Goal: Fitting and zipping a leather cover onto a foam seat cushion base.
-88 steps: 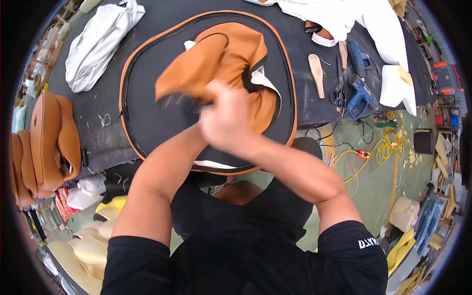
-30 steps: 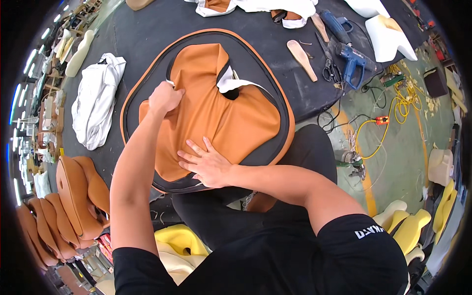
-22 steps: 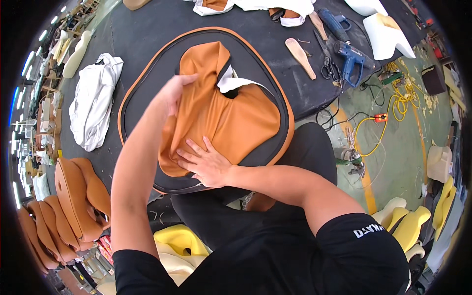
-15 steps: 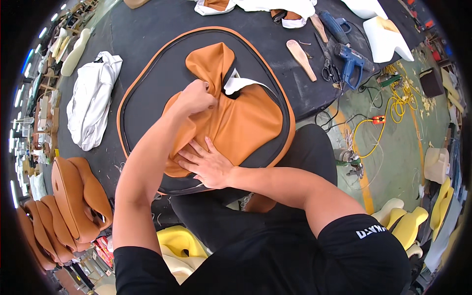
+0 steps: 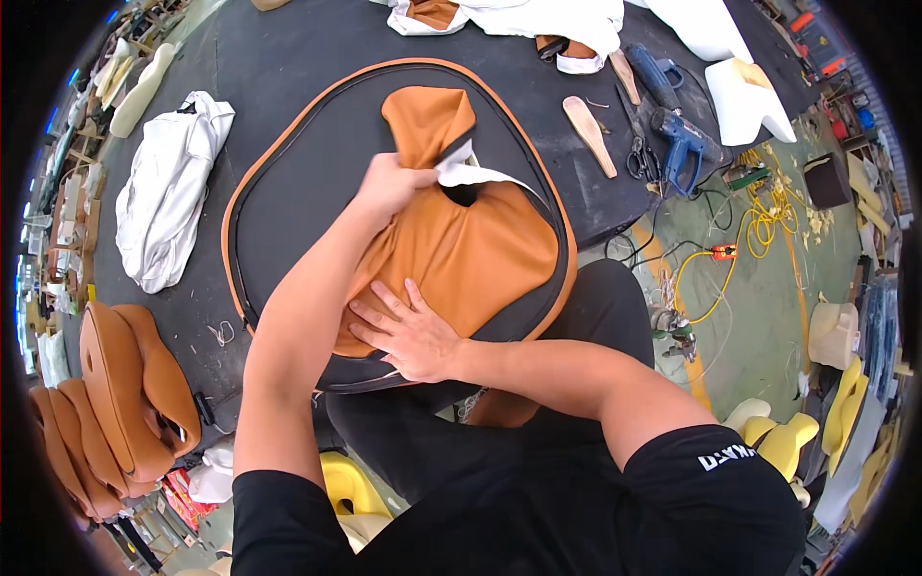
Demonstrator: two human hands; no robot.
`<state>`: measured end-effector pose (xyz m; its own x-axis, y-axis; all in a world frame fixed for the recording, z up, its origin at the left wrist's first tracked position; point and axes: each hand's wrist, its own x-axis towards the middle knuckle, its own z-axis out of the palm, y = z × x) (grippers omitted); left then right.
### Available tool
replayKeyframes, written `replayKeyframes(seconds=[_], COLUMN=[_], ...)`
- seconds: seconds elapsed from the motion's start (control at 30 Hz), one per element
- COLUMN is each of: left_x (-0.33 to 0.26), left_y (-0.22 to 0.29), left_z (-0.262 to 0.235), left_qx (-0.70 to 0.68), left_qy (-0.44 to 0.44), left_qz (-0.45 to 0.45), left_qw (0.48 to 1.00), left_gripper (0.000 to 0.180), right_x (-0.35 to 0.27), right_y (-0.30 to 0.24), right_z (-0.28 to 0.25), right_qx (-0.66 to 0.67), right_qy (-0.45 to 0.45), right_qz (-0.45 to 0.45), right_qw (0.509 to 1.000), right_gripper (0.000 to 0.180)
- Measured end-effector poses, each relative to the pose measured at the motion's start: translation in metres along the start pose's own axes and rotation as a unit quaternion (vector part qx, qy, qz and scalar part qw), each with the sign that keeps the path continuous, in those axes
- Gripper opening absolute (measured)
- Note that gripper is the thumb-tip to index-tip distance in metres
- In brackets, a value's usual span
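A tan leather cover (image 5: 499, 235) lies bunched over a large rounded black pad (image 5: 298, 192) with a tan border, close in front of me. My left hand (image 5: 389, 182) is closed on a fold of the cover, just left of a dark opening with white lining. Beyond that hand, a flap of the leather stands up and folds over. My right hand (image 5: 411, 331) presses flat on the near part of the cover, its fingers spread. What lies under the leather is hidden.
Wooden paddles (image 5: 588, 134), scissors (image 5: 642, 158) and a blue heat gun (image 5: 684, 149) lie at the table's right. A white cover (image 5: 175, 192) rests at left. Tan seat pieces (image 5: 134, 394) stack at lower left. Yellow cable (image 5: 764, 221) coils on the floor.
My left hand has pulled its fold slightly to the right, and the flap beyond it has shifted right. The opening shows more white lining. My right hand stays pressed on the leather.
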<state>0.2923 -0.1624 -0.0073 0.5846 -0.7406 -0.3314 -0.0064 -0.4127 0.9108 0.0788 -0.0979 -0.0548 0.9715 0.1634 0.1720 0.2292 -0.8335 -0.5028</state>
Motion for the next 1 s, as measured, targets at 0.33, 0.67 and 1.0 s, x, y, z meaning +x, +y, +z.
replayKeyframes(seconds=[0.33, 0.67, 1.0], left_x=[0.004, -0.018, -0.004], left_y=[-0.012, 0.022, 0.015], left_z=[-0.028, -0.059, -0.060], left_qx=[0.285, 0.553, 0.520], left_qy=[0.177, 0.186, 0.195], left_qz=[0.079, 0.006, -0.005], left_qw=[0.939, 0.812, 0.831], left_gripper=[0.031, 0.069, 0.077], right_x=[-0.002, -0.002, -0.022], right_y=[0.000, 0.006, 0.217], right_z=[-0.004, -0.038, -0.160], right_qx=[0.021, 0.159, -0.096], right_qy=[-0.006, -0.032, 0.046], right_qz=[-0.022, -0.036, 0.420], right_qw=[1.000, 0.986, 0.901], right_gripper=[0.069, 0.060, 0.067])
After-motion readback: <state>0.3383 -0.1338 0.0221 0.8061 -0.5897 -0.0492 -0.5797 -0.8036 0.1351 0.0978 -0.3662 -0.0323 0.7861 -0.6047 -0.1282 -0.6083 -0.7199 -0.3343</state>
